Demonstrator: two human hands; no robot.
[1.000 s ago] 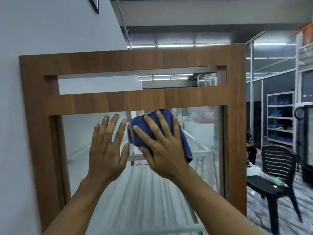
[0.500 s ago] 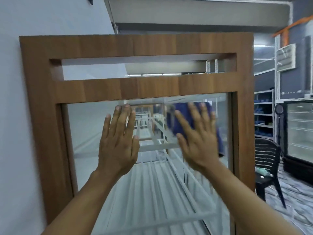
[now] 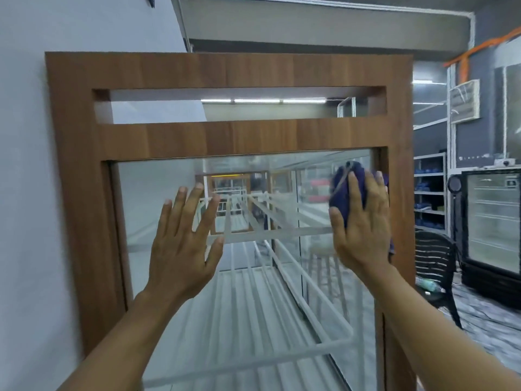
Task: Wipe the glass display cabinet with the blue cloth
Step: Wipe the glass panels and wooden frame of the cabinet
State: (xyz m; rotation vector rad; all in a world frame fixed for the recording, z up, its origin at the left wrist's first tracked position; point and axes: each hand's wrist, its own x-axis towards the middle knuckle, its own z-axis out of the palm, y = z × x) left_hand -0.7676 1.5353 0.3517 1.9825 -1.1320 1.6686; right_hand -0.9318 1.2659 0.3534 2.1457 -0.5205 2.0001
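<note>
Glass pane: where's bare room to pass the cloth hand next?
Free: the glass pane between left hand and right hand; the lower stretch below both hands; the strip from left hand to the wooden frame. Crowded: top right corner, where right hand presses the blue cloth beside the frame.

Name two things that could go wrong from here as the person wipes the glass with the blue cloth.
1. The bare left hand seems to rest flat on the glass and may leave prints.
2. The right hand presses the blue cloth with straight fingers, close beside the wooden frame; unpinched, the cloth could slip down, or the fingers knock the frame.
</note>
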